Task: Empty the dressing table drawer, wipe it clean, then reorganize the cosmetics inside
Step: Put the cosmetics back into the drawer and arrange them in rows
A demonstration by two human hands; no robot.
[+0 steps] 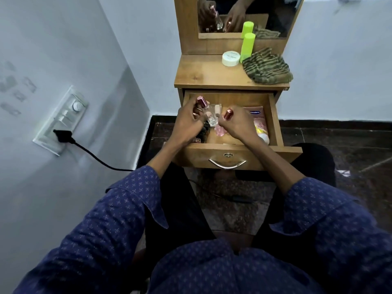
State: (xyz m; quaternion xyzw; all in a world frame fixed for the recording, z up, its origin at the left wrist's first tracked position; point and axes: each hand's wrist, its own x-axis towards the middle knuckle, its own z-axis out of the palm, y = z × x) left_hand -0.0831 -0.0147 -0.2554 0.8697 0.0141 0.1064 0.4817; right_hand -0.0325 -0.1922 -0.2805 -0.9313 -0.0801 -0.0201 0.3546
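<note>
The wooden drawer point(273, 115) of the dressing table is pulled open. Both hands are inside it. My left hand point(186, 122) grips a clear glass bottle with a rose-gold cap point(202, 102). My right hand point(237, 125) holds a second bottle by its rose-gold cap point(228, 114). Between the hands stands a clear bottle point(214, 115). A pink item point(219, 130) lies on the drawer floor. Pink and yellow tubes point(259, 124) lie along the right side. Dark small bottles point(203, 132) sit at the left, partly hidden by my left hand.
On the table top point(201, 75) stand a white jar point(230, 58), a green bottle point(247, 46) and a striped cloth point(267, 67). A mirror point(275, 15) rises behind. A switch panel with a black plug point(62, 135) is on the left wall. My knees are under the drawer.
</note>
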